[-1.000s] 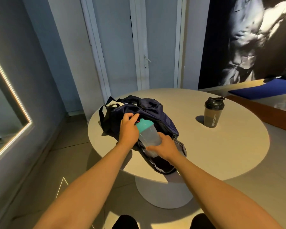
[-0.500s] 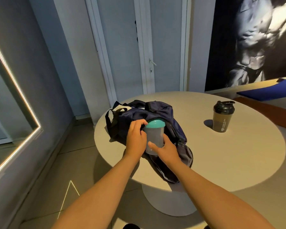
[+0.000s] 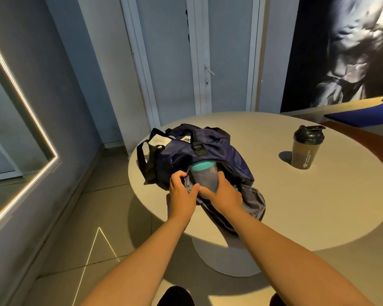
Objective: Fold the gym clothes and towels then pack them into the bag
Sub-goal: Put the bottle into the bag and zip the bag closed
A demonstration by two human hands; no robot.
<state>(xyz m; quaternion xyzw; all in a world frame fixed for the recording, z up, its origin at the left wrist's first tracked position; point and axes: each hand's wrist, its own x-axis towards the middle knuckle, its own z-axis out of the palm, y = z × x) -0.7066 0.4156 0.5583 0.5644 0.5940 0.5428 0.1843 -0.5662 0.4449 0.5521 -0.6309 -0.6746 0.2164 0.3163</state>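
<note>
Bag (image 3: 210,151): navy, lay open on round table (image 3: 307,206). Bottle (image 3: 205,176): teal lid, stood partway inside the bag's opening. Left hand (image 3: 181,195): fingers curled on the opening's edge. Right hand (image 3: 227,195): fingers wrapped round the bottle. Shaker (image 3: 307,149): upright, well apart from bag.

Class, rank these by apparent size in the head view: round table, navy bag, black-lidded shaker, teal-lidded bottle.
round table
navy bag
black-lidded shaker and teal-lidded bottle: unranked, bottle partly hidden in the bag
</note>
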